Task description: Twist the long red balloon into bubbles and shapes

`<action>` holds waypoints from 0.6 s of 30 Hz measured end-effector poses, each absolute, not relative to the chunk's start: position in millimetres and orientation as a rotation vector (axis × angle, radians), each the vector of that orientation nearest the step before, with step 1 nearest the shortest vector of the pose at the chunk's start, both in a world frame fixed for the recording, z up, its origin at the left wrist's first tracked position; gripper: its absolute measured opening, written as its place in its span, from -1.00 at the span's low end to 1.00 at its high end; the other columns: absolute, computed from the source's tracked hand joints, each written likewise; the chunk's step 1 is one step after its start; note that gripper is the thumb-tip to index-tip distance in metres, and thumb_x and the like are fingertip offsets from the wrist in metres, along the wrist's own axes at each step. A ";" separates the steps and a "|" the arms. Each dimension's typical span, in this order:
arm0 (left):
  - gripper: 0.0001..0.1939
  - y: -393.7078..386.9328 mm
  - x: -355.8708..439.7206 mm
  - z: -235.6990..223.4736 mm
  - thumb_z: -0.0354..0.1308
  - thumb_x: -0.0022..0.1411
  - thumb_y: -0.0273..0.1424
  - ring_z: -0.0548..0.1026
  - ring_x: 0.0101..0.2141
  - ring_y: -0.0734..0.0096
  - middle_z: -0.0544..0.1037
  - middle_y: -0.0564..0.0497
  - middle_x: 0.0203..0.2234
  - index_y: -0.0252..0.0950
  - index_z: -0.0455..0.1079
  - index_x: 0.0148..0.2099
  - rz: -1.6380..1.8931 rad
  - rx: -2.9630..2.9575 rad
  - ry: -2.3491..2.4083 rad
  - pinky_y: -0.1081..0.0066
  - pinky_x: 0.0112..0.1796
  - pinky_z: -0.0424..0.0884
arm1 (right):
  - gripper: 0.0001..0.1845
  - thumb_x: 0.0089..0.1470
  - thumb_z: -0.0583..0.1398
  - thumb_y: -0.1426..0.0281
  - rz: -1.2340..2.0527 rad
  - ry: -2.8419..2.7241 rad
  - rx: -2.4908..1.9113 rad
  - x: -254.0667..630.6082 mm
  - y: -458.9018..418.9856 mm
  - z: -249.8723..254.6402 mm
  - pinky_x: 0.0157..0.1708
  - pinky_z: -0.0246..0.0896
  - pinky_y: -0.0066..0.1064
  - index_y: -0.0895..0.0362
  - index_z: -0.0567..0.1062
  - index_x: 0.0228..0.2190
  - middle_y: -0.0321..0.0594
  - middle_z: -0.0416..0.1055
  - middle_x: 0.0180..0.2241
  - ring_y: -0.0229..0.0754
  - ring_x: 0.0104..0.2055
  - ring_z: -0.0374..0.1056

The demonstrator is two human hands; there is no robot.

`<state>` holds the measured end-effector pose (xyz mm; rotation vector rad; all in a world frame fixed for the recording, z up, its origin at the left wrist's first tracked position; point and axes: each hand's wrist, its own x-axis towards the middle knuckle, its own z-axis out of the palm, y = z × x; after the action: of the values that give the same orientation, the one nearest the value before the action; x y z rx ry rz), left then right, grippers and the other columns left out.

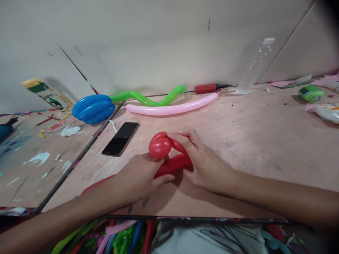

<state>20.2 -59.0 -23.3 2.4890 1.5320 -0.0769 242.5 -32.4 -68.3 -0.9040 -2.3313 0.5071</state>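
A red modelling balloon (160, 147), bent into rounded segments, is between my two hands just above the table. My left hand (148, 173) grips it from the left, thumb stretched along its lower side. From the right, my right hand (197, 158) closes round the looped part, with fingers over the top and thumb below. A thin red tail runs out to the left behind my left forearm. Beyond my left hand lies a black phone (121, 138) on the table.
Along the wall lie a blue-and-green balloon flower (94, 109), a pink balloon (172, 108) and a red hand pump (208, 88). A clear bottle (254, 67) stands at the back right, near a green roll (311, 94). Several coloured balloons (124, 238) are below the table's front edge.
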 end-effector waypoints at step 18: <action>-0.71 -54.0 8.2 -30.4 0.00 0.48 -0.29 0.64 -0.18 -0.02 0.67 -0.21 -0.20 -0.29 0.50 -0.04 -0.217 2.698 1.560 0.19 -0.15 0.48 | 0.14 -0.07 0.20 0.62 0.531 -2.309 -1.014 247.9 -21.5 -58.3 -0.15 0.52 -0.10 -0.20 -0.07 0.43 -0.03 0.05 0.30 -0.04 -0.07 0.43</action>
<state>8.2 -54.0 -30.4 2.6978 1.5600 -0.2167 247.9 -21.5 -58.3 -1.0138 -2.3091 0.5306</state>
